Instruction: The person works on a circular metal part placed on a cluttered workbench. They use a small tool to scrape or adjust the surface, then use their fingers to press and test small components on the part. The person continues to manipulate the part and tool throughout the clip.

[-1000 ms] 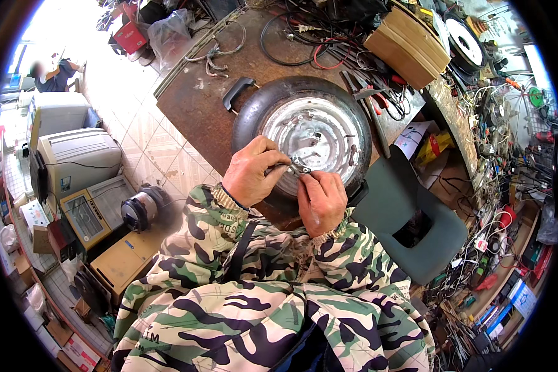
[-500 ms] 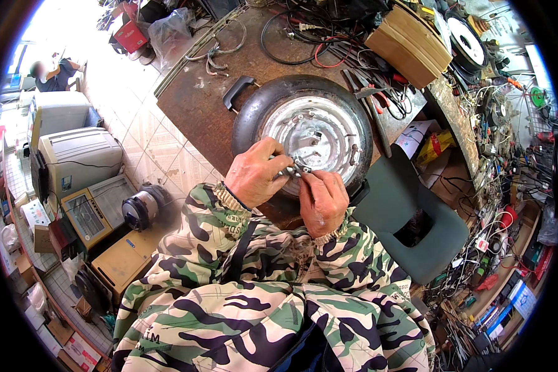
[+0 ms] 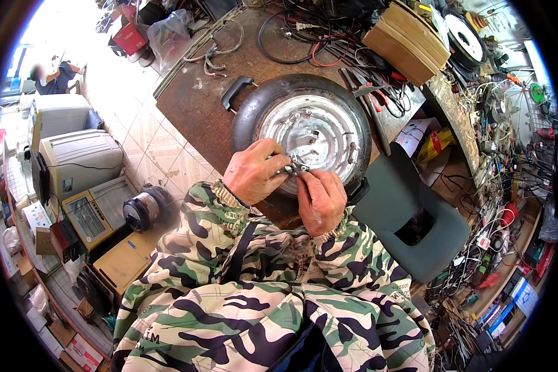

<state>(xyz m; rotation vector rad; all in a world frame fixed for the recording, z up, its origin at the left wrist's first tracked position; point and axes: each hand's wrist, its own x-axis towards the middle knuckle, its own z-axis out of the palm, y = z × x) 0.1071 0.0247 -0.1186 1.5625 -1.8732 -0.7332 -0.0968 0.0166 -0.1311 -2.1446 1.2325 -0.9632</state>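
Observation:
A round, dark pan-like appliance lies on the workbench with a dull silver metal disc facing up. Small posts and fittings stand on the disc. One black side handle sticks out at its upper left. Both hands work over the near edge of the disc. My left hand pinches at a small metal fitting, fingertips pressed together. Beside it my right hand is closed, thumb and fingers meeting at the same fitting. Exactly what each set of fingertips grips is too small to make out.
Pliers and other tools lie right of the appliance, below a cardboard box. Black cables coil at the bench's back. A dark green chair stands at right. Old appliances line the left; a person sits far left.
The whole view has shifted very slightly. Both hands stay at the same fitting with barely any movement of the fingers.

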